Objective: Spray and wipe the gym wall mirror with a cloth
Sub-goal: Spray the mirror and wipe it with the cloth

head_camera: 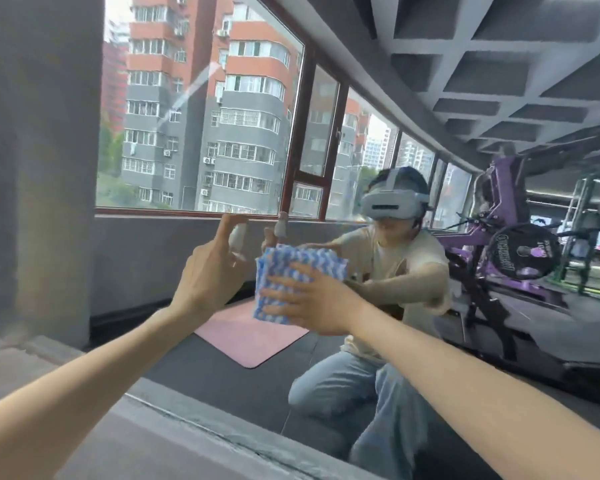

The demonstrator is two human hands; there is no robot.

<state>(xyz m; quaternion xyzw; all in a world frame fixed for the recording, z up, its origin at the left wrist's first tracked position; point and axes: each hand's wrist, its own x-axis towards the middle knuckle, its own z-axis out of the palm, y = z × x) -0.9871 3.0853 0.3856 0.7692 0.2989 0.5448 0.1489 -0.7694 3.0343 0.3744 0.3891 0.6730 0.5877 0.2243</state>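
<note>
The wall mirror (361, 116) fills most of the view and reflects windows, gym machines and a crouching person. My right hand (312, 299) presses a folded blue-and-white patterned cloth (284, 268) flat against the glass, fingers spread. My left hand (212, 271) grips a small white spray bottle (238, 237), held upright just left of the cloth, with a finger raised over its top. The bottle's lower part is hidden in my palm. Its reflection shows just behind the cloth.
A grey pillar (39, 168) borders the mirror on the left. The mirror's lower edge (201, 420) meets the dark floor near my arms. Reflected in the glass are a pink mat (250, 337) and purple weight machines (520, 258).
</note>
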